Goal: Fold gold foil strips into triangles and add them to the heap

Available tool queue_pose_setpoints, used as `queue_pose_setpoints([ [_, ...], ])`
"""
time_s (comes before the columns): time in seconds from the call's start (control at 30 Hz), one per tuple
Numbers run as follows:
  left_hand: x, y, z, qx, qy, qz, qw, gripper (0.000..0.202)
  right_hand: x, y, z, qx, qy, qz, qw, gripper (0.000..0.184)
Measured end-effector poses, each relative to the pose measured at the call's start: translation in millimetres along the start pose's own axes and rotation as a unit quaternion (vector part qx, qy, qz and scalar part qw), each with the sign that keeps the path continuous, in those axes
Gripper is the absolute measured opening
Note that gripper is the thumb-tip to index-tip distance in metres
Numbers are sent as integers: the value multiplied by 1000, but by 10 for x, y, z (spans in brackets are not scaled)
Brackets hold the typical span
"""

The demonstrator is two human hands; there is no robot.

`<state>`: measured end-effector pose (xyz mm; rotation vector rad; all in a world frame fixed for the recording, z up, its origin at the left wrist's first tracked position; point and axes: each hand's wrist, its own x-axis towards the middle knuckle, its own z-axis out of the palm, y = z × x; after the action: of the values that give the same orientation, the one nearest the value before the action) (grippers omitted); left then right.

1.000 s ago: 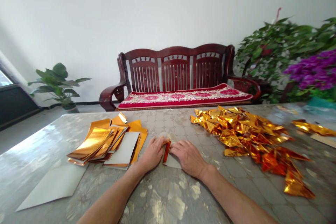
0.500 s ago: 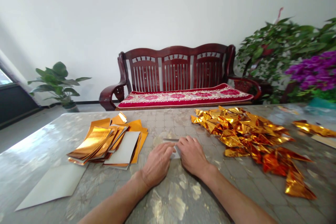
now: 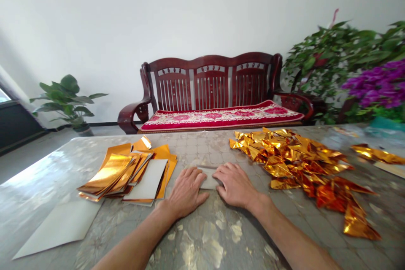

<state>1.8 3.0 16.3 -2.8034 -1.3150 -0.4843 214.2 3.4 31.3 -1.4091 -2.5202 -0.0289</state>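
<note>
Left hand (image 3: 190,190): lying palm down, fingers outstretched and gripping nothing, touching the left end of a small pale paper (image 3: 208,181). Right hand (image 3: 236,184): resting palm down, fingers slightly bent, not closing on anything, touching the right end. Paper: lying on the table (image 3: 202,240) between both hands, a narrow strip running along its far edge. Risk: uneven pressing could be skewing that strip; lifting fingers could be letting it spring up. Left: gold sheets (image 3: 114,166), piling loosely; a straying left arm could be scattering them. Right: gold folded pieces (image 3: 284,152), heaping; a sweeping right arm could be crushing some. Far: a wooden bench (image 3: 209,62), standing beyond the table.
</note>
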Motion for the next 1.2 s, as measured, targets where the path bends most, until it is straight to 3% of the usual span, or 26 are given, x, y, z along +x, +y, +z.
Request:
queue_pose_setpoints([
  [0.17,49,-80,21,-10,-11,5,1000,38,43,1,88,-15,20,7,1000,17],
  [0.3,84,-151,42,-22,-8,5,1000,17,43,42,131,-9,31,12,999,25],
  [0.4,101,-171,48,-39,5,-2,999,25,4,55,120,16,44,10,999,21],
  [0.5,104,-145,47,-26,13,-17,999,31,-36,52,94,33,62,17,997,41],
  [0.6,106,-112,54,-11,14,-43,999,35,-38,50,102,29,72,41,996,21],
  [0.73,126,-104,88,-25,28,-115,993,32,20,53,175,-5,67,83,994,31],
  [0.97,162,-107,139,-68,54,-194,977,18,107,20,243,25,88,152,984,17],
  [1.2,183,-119,149,-66,61,-248,965,15,133,7,280,41,100,149,983,10],
])
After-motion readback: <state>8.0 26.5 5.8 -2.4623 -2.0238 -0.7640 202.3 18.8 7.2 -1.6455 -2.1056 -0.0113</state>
